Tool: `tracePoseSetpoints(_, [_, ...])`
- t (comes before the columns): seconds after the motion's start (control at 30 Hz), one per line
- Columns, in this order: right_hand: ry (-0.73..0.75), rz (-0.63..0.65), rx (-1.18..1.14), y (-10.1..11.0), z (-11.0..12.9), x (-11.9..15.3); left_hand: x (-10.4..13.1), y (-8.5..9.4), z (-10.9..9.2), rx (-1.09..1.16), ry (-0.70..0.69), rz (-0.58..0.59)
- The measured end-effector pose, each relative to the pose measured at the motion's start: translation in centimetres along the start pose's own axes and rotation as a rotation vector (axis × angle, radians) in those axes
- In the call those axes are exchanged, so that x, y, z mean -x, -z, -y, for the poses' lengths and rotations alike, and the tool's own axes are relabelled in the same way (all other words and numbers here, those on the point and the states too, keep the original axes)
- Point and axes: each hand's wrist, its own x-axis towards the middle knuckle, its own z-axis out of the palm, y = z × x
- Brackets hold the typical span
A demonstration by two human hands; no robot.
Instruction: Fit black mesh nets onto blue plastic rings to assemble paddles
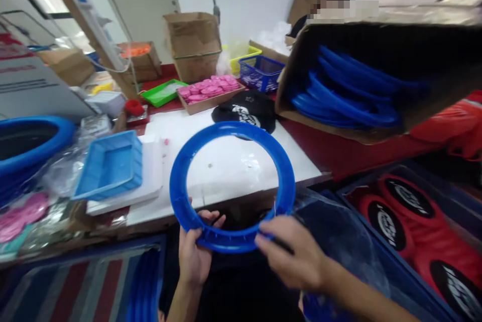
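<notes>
A large blue plastic ring (pixel 287 174) is tilted up in front of me, its ribbed inner side showing. My left hand (pixel 196 256) grips it at the lower left, thumb on the near side and fingers through the opening. At the lower right of the ring is my right hand (pixel 297 256), closed round a slim dark-handled tool (pixel 281 244). Motion blurs this hand, and the tool's tip is not clear. Behind the ring, a black cap-like piece with white print (pixel 248 109) lies on the white worktop (pixel 150 214).
A tilted cardboard box (pixel 283 96) at upper right holds several blue rings (pixel 339 96). Pink discs (pixel 211 88) fill a shallow box at the back. A light blue tray (pixel 109 166) sits left. Red discs (pixel 410 196) fill a crate at right; striped fabric (pixel 75 287) lies lower left.
</notes>
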Motion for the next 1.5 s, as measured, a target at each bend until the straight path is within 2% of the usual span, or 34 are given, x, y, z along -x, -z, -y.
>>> tracePoseSetpoints(0.03, [-0.091,-0.039,0.065,-0.7,-1.6,0.1,-0.6,0.3,-0.3,0.031,-0.026,-0.027])
tracePoseSetpoints(0.13, [-0.533,-0.17,0.125,-4.0,-5.9,1.1,-2.0,1.5,-0.6,0.09,-0.025,-0.083])
tracePoseSetpoints(0.2, [-0.766,-0.158,-0.068,-6.4,-7.3,1.9,-2.3,2.3,-0.2,0.111,-0.011,-0.094])
tracePoseSetpoints(0.27, [-0.907,-0.179,-0.249,-8.1,-7.1,2.5,-1.9,2.5,0.3,0.109,-0.003,-0.071])
tracePoseSetpoints(0.37, [-0.984,-0.251,-0.307,-9.0,-5.3,2.9,-0.9,2.1,1.5,0.051,0.024,-0.02])
tracePoseSetpoints(0.53, [-1.018,-0.218,-0.137,-8.4,-1.5,3.5,0.4,2.6,3.2,-0.194,0.136,0.062])
tracePoseSetpoints(0.57, [-1.019,-0.215,-0.104,-8.2,-0.8,3.9,0.6,3.0,3.1,-0.307,0.193,0.13])
tracePoseSetpoints(0.67, [-1.04,-0.23,-0.019,-7.9,0.6,5.3,1.7,3.6,2.2,-0.745,0.307,0.453])
tracePoseSetpoints(0.73, [-1.105,-0.268,-0.061,-7.8,1.2,6.3,2.4,3.1,1.2,-0.978,0.189,0.62])
tracePoseSetpoints(0.8, [-1.213,-0.329,-0.223,-7.9,1.6,6.8,2.9,1.7,0.4,-1.104,-0.044,0.713])
tracePoseSetpoints(0.87, [-1.301,-0.395,-0.391,-8.1,1.9,6.9,2.9,0.1,0.0,-1.149,-0.245,0.798])
tracePoseSetpoints(0.93, [-1.331,-0.458,-0.478,-8.2,2.0,6.4,2.4,-1.3,-0.3,-1.152,-0.349,0.844])
tracePoseSetpoints(1.03, [-1.337,-0.577,-0.561,-8.3,2.0,5.5,1.1,-2.3,-0.2,-1.168,-0.324,0.81])
tracePoseSetpoints(1.13, [-1.399,-0.628,-0.703,-8.5,1.4,5.3,-0.3,-2.0,0.8,-1.184,-0.26,0.682])
tracePoseSetpoints(1.23, [-1.457,-0.499,-0.787,-8.6,0.5,5.8,-1.2,-0.9,2.6,-1.249,-0.372,0.495])
tracePoseSetpoints(1.37, [-1.378,-0.261,-0.637,-7.5,-0.2,6.3,-2.2,0.8,3.9,-1.348,-0.601,0.205])
tracePoseSetpoints(1.43, [-1.339,-0.242,-0.64,-6.5,-0.3,6.1,-2.8,1.5,3.6,-1.369,-0.643,0.087])
tracePoseSetpoints(1.5, [-1.317,-0.258,-0.734,-5.5,-0.3,5.7,-3.2,2.1,3.0,-1.382,-0.618,0.086])
